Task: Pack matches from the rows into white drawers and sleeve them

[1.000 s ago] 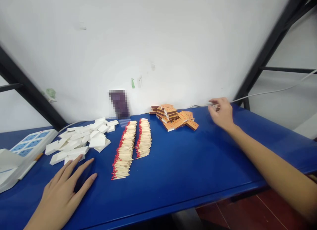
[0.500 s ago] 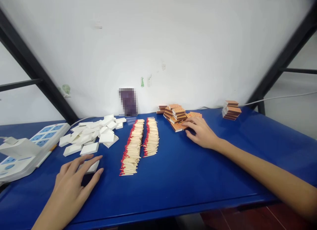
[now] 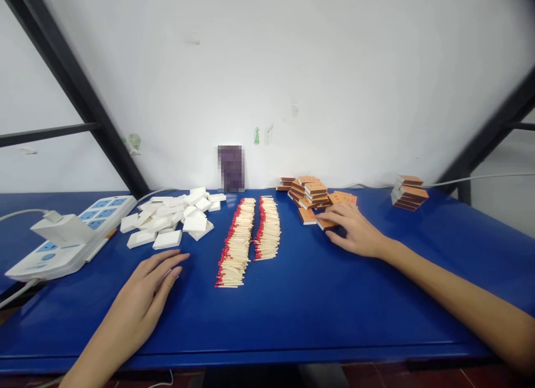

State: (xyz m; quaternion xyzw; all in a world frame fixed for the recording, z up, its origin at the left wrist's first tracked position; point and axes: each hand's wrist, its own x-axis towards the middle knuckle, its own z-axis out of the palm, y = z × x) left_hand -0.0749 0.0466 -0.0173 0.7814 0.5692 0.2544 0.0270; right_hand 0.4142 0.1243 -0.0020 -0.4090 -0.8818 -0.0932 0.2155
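My right hand is at the front of a pile of orange-and-brown matchboxes, with its fingers and thumb around one matchbox lying on the blue table. Over at the near left, my left hand rests low above the tabletop, fingers stretched forward and slightly apart. Nothing shows in it, though the space beneath the palm is hidden. White matchbox trays lie in a loose heap just beyond its fingertips. Between my hands run two long rows of red-headed matches, a longer left row and a shorter right row.
A separate stack of matchboxes stands at the back right. On the left lies a white power strip with a plugged-in adapter and cables. A blurred dark purple rectangle leans against the wall. Black frame bars rise at both sides.
The view has shifted, so the scene appears further right. My right hand has drawn a matchbox slightly off the pile's front. The white tray seen under my left hand is now hidden.
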